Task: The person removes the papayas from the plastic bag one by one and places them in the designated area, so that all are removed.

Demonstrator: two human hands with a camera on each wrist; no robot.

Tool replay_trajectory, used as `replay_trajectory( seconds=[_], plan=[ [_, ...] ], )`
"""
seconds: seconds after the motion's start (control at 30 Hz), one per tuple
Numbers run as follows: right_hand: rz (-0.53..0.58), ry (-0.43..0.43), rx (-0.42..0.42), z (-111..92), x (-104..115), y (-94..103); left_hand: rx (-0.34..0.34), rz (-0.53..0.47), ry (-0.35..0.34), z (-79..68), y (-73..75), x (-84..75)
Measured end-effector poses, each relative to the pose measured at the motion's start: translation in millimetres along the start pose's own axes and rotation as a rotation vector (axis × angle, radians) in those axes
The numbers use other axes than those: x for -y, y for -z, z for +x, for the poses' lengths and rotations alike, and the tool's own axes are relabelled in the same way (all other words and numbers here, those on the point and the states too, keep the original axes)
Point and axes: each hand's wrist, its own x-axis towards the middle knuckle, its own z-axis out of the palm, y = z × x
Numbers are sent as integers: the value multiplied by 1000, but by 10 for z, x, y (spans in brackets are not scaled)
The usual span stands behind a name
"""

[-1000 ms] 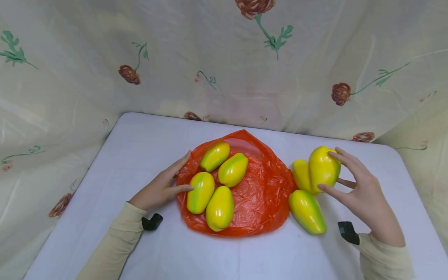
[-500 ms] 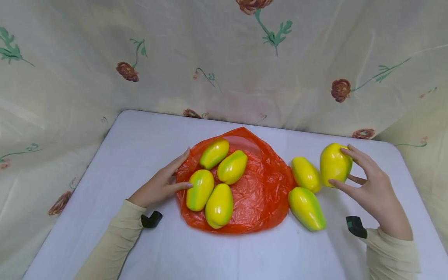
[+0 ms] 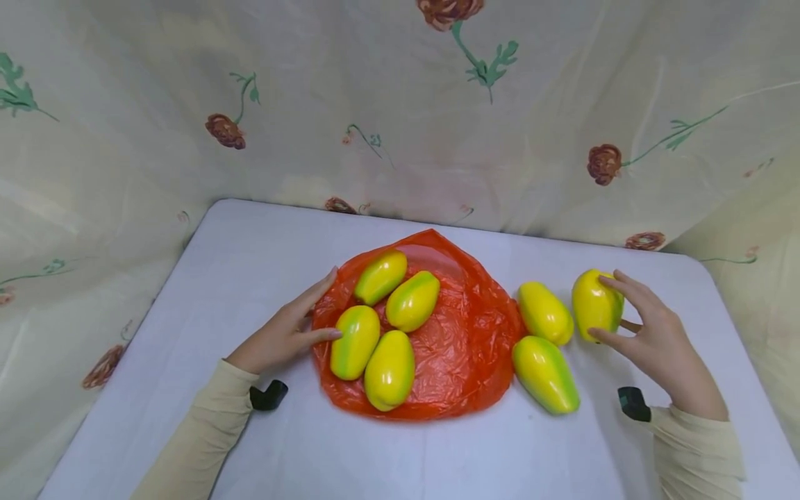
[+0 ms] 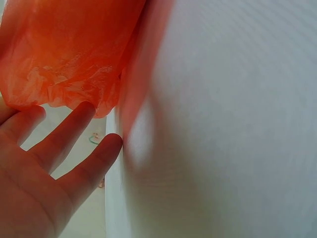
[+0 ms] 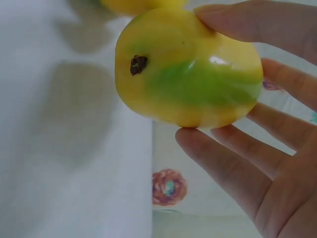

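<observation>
My right hand point(image 3: 662, 347) holds a yellow-green mango point(image 3: 589, 307) between thumb and fingers, over the table's right side. In the right wrist view the dark stem end of this mango point(image 5: 188, 74) faces the camera, with its shadow apart from it on the cloth. Two other mangoes lie just left of it, an upper one point(image 3: 545, 312) and a lower one point(image 3: 545, 375), beside a red plastic bag point(image 3: 462, 347). Several mangoes point(image 3: 390, 371) rest on the bag's left half. With fingers extended, my left hand point(image 3: 284, 337) touches the bag's left edge, its thumb tip by the leftmost mango point(image 3: 355, 342).
A white cloth covers the table point(image 3: 350, 462). Behind the far edge and at both sides hangs a pale curtain point(image 3: 400, 104) with a brown flower print. Each wrist carries a small black camera mount, the left one point(image 3: 269, 395) close over the cloth.
My right hand has carried its mango rightward, away from the upper loose mango, and then slightly lower in the head view. The left hand, the bag and the other mangoes stay put.
</observation>
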Motion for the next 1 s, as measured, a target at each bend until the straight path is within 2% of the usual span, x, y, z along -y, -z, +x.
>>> replay_trajectory(
  seconds=[0.2, 0.33, 1.0],
  plan=[
    [-6, -11, 63, 52, -23, -87, -5, -1, 15, -37, 18, -6],
    [9, -47, 88, 73, -36, -117, -4, -13, 15, -33, 9, -1],
    [-8, -127, 123, 100, -116, -120, -1, -12, -12, 6, -19, -23]
  ],
)
